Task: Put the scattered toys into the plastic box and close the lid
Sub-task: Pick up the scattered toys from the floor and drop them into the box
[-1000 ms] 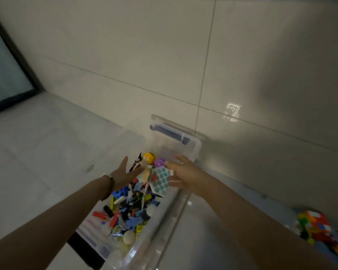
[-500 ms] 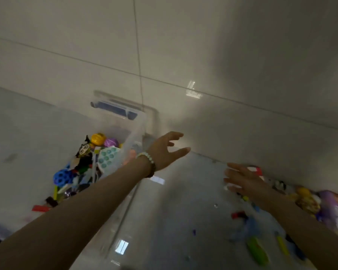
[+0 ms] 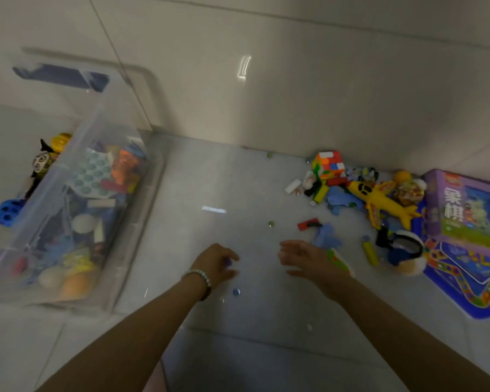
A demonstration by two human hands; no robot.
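The clear plastic box (image 3: 130,236) stands at the left on the floor, holding several toys, its lid off. My left hand (image 3: 214,264) is low over the floor tiles, fingers curled round a small purple marble (image 3: 228,262). A blue marble (image 3: 236,291) lies just beside my left wrist. My right hand (image 3: 309,258) hovers with relaxed, spread fingers and holds nothing; a green-and-orange toy (image 3: 339,261) lies right behind it. Scattered at the right are a colour cube (image 3: 330,164), a yellow toy plane (image 3: 385,202), a red block (image 3: 309,224) and a green marble (image 3: 271,223).
A purple board-game box (image 3: 467,207) and a blue game board (image 3: 464,275) lie at the far right. A yellow cylinder (image 3: 370,251) and a round white-and-blue toy (image 3: 405,250) lie near them. The tiled wall (image 3: 266,94) runs behind the toys and the box.
Both hands left the box and swung right and down to the floor. My left hand, open in the earlier frames, has curled its fingers round a marble. The view turned toward the scattered toys.
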